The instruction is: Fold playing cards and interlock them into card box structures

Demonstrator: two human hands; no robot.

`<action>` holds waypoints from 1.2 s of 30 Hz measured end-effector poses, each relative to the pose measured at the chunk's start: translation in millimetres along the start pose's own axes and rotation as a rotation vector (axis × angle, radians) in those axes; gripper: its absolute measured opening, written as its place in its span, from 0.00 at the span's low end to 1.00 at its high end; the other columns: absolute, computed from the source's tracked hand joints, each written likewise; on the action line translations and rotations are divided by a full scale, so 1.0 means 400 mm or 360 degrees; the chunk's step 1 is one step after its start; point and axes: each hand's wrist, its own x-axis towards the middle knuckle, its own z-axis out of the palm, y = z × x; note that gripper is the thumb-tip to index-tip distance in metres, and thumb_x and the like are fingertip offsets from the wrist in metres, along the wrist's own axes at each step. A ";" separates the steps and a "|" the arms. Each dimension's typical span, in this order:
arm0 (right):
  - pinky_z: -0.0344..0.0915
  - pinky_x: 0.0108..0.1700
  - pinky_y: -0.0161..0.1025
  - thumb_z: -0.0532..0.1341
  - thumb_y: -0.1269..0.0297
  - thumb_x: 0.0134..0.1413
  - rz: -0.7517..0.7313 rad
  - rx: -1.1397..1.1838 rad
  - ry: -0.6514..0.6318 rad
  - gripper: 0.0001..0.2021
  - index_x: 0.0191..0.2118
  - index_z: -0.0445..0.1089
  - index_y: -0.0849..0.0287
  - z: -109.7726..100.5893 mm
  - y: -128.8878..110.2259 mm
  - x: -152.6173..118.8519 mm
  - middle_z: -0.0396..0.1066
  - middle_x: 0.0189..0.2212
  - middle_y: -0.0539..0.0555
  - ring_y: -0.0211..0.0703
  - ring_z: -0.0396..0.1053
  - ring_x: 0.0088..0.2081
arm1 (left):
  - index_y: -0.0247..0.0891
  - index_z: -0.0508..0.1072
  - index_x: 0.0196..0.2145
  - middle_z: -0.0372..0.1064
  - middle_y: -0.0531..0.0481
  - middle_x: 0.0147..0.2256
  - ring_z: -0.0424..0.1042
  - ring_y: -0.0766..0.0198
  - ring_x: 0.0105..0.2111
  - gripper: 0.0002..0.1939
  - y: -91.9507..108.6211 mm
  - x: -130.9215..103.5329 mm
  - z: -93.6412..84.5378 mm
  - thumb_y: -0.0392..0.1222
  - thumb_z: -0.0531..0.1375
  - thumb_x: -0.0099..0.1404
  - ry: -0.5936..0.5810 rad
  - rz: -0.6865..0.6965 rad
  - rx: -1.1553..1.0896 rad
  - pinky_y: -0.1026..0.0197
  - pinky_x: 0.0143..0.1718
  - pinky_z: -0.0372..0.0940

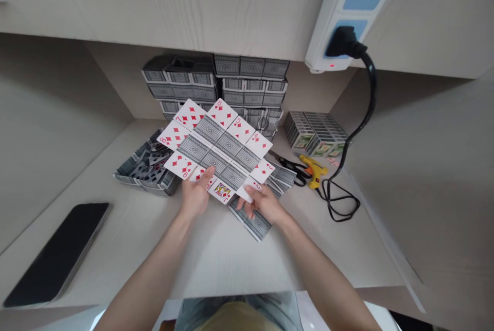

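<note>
Both hands grip the card panel: my left hand (197, 193) and right hand (263, 202) pinch its near edge. Diamonds joined; loose cards (254, 224) wait underneath.

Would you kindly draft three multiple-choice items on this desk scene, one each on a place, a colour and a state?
1. Where does the phone lie?
A. left of the hands
B. on the card boxes
C. beside the scissors

2. What colour is the glue gun?
A. blue
B. yellow
C. green

3. How is the joined card panel kept?
A. flat on the desk
B. leaning on the wall
C. held up by both hands

Key: 1 A, it rests at the desk's left edge; 2 B, its body is yellow; 3 C, the left hand and right hand grip its near edge.
</note>
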 end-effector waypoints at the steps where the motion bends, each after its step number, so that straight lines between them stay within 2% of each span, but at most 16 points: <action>1: 0.55 0.12 0.28 0.54 0.49 0.50 -0.0001 0.0007 0.0007 0.22 0.23 0.68 0.66 -0.002 0.003 0.001 0.70 0.16 0.53 0.30 0.59 0.11 | 0.42 0.64 0.49 0.67 0.47 0.46 0.65 0.59 0.47 0.28 0.001 -0.002 -0.001 0.39 0.64 0.50 0.0003 -0.0001 0.0028 0.52 0.52 0.55; 6: 0.56 0.12 0.28 0.54 0.50 0.50 -0.0012 0.0041 0.0020 0.20 0.25 0.67 0.65 -0.005 0.005 0.000 0.72 0.19 0.55 0.30 0.59 0.11 | 0.41 0.65 0.47 0.68 0.47 0.44 0.65 0.59 0.48 0.26 0.010 -0.012 0.004 0.40 0.64 0.50 0.0051 -0.0005 0.0135 0.55 0.52 0.56; 14: 0.58 0.12 0.29 0.56 0.48 0.49 -0.0045 0.0135 0.0049 0.20 0.28 0.67 0.65 -0.009 -0.009 0.001 0.75 0.25 0.58 0.30 0.60 0.11 | 0.41 0.65 0.48 0.68 0.46 0.45 0.65 0.58 0.47 0.27 0.010 -0.007 0.012 0.39 0.65 0.49 0.0177 -0.0048 -0.0103 0.54 0.51 0.57; 20: 0.59 0.14 0.30 0.54 0.47 0.49 -0.0040 0.0124 0.0061 0.22 0.26 0.68 0.65 -0.006 0.004 0.007 0.73 0.20 0.56 0.32 0.60 0.12 | 0.40 0.66 0.47 0.68 0.46 0.45 0.64 0.59 0.48 0.26 -0.003 -0.004 0.001 0.39 0.64 0.50 0.0171 0.0036 0.0018 0.55 0.52 0.55; 26: 0.58 0.14 0.29 0.53 0.46 0.49 -0.0040 0.0068 0.0066 0.24 0.23 0.68 0.66 -0.008 0.006 0.004 0.72 0.18 0.56 0.31 0.60 0.11 | 0.39 0.67 0.46 0.69 0.46 0.42 0.66 0.59 0.46 0.24 -0.014 -0.003 -0.009 0.41 0.64 0.49 0.0165 0.0020 0.0121 0.56 0.52 0.56; 30: 0.59 0.14 0.28 0.52 0.47 0.51 -0.0047 0.0040 0.0059 0.24 0.23 0.69 0.66 -0.008 0.015 0.007 0.71 0.16 0.55 0.31 0.60 0.11 | 0.41 0.66 0.47 0.68 0.46 0.44 0.65 0.60 0.47 0.25 -0.011 -0.003 -0.008 0.40 0.64 0.50 0.0129 0.0053 0.0123 0.56 0.52 0.55; 33: 0.61 0.15 0.29 0.52 0.46 0.51 -0.0008 -0.0014 -0.0018 0.24 0.24 0.68 0.66 -0.013 0.004 -0.003 0.72 0.19 0.56 0.32 0.62 0.13 | 0.40 0.66 0.46 0.69 0.47 0.43 0.67 0.59 0.45 0.26 -0.005 -0.006 0.000 0.40 0.65 0.48 0.0099 -0.0023 0.0052 0.54 0.50 0.57; 36: 0.66 0.21 0.33 0.57 0.52 0.48 0.0099 -0.0133 -0.0321 0.19 0.33 0.69 0.67 -0.030 -0.035 -0.028 0.74 0.27 0.59 0.37 0.69 0.21 | 0.37 0.69 0.43 0.71 0.46 0.40 0.69 0.56 0.42 0.26 -0.001 -0.011 0.006 0.41 0.66 0.45 0.0089 -0.0198 -0.0079 0.52 0.47 0.61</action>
